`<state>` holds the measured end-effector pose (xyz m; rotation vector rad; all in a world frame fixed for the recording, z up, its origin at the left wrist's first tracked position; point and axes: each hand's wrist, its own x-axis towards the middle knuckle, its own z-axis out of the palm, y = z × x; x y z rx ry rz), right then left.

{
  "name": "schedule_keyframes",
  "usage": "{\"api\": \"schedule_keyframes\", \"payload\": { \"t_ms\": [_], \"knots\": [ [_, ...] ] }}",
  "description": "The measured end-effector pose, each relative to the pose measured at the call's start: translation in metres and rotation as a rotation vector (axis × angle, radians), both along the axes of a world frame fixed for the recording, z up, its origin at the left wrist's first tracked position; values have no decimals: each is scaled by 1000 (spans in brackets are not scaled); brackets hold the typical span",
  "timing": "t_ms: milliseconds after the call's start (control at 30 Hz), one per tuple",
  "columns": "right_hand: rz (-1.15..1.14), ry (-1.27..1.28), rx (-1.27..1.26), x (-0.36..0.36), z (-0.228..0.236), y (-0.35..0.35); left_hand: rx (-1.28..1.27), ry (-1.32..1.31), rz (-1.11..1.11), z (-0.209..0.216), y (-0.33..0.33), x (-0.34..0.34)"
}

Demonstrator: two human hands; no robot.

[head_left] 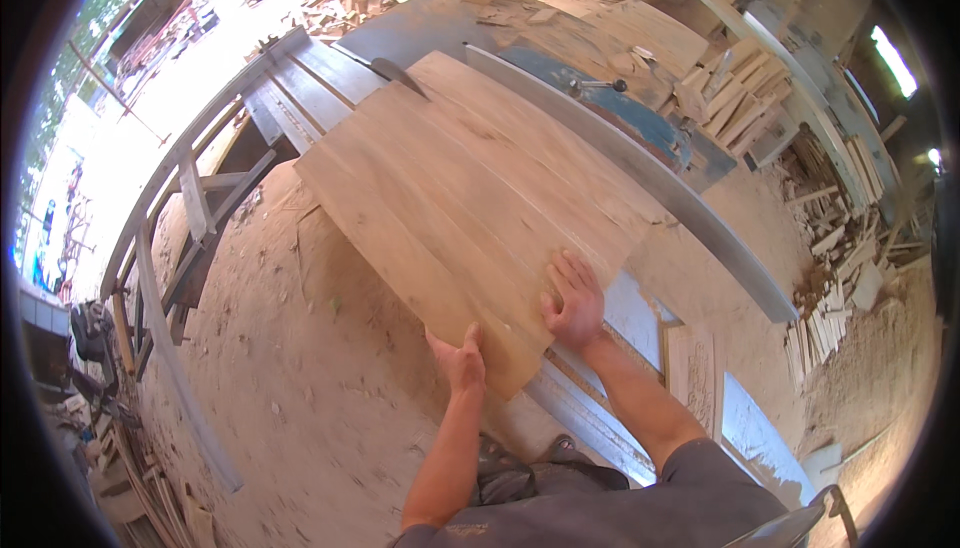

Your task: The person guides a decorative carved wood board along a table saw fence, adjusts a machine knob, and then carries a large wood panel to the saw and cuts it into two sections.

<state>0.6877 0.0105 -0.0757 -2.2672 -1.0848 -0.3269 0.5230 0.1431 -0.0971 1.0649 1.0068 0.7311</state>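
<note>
A wide, light-brown wooden panel point(450, 178), showing several lengthwise seams, lies across the metal saw table point(310, 78). My left hand point(460, 360) grips its near left edge, thumb on top and the other fingers mostly hidden below. On the panel's near right part, my right hand point(575, 303) rests palm down with fingers stretched out. A curved dark saw blade point(397, 76) sticks up at the panel's far left end. To the right of the panel runs a long metal fence point(640, 168).
A metal frame with rails point(195, 198) curves along the left. Beyond the fence sit a blue metal part with a lever point(605, 85) and stacked wood offcuts point(735, 98). More scraps point(825, 328) lie at the right. Sawdust covers the ground point(290, 368).
</note>
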Motion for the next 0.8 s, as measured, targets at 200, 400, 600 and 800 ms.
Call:
{"api": "schedule_keyframes", "payload": {
  "t_ms": [200, 400, 600, 800],
  "knots": [
    [-4, 11, 44, 9, -10, 28, -55, -25, 15, -2, 30, 11],
    [10, 67, 52, 14, -11, 51, 2, 8, -37, -2, 55, 16],
    [16, 39, 101, 15, -9, 68, 2, -39, -22, -13, 76, 19],
    [44, 44, 98, 23, -19, 75, -2, -17, -3, -14, 83, 25]
  ]
}}
